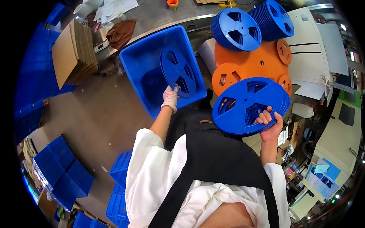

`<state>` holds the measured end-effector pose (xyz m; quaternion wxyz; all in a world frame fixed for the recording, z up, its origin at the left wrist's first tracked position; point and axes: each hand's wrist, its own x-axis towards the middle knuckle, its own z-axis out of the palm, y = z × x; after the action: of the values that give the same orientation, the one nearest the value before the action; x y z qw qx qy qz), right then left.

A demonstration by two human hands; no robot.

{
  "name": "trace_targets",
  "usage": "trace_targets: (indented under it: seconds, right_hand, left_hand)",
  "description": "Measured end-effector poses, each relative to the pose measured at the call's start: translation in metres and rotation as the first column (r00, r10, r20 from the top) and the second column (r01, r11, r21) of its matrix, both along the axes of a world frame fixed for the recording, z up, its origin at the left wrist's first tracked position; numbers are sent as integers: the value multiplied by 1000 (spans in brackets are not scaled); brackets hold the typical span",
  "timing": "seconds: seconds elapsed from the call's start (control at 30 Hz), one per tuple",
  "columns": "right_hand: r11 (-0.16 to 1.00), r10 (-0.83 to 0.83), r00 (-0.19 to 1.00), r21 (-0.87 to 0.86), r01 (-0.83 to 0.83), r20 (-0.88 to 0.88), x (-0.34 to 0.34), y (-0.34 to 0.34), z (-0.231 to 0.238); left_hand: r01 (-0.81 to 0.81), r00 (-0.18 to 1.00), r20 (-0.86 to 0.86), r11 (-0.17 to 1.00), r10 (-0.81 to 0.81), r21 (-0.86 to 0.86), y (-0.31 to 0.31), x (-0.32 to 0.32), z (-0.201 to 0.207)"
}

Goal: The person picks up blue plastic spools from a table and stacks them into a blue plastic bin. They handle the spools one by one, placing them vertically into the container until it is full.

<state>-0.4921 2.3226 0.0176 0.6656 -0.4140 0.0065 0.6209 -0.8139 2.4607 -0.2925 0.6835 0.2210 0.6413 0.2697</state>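
My left hand (170,99), in a white glove, grips the lower rim of a single blue plastic reel disc (178,71). The disc is tilted inside the mouth of a deep blue bin (133,81); other dark disc edges seem to lie lower in the bin, in shadow. My right hand (273,127), bare, is closed round the right edge of a stack of blue reel discs (249,104), its fingers hooked through a cutout. That stack is held at my right side, above my apron, and hides part of an orange turntable (251,62) with smaller orange discs.
Two stacks of blue reel discs (237,30) stand at the far side of the orange turntable. A metal workbench (159,17) runs behind the bin, with a brown cloth (122,34) on it. Flattened cardboard (72,53) stands far left; blue crates (66,169) sit on the floor.
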Motion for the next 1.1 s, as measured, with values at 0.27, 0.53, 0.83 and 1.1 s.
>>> trace_targets:
  seconds: [0.27,0.53,0.83,1.1]
  right_hand:
    - [999,-52,997,15,51,51,2,-5,0]
    - [949,48,994,314,-13,-103,13,2,8]
    - [779,307,940,608,-157,-151,-3,6,4]
    - [780,468,873,527,-336,-136,-38,19,6]
  left_hand:
    - [495,776,-386,861,-499,-118,26,42,-6]
    - [300,947,-168,938,-272,172,-4,-3,20]
    - [614,752,-655,284,73,736,32,25,197]
    - [415,787,-467,-214,-403,884,-11,110,285]
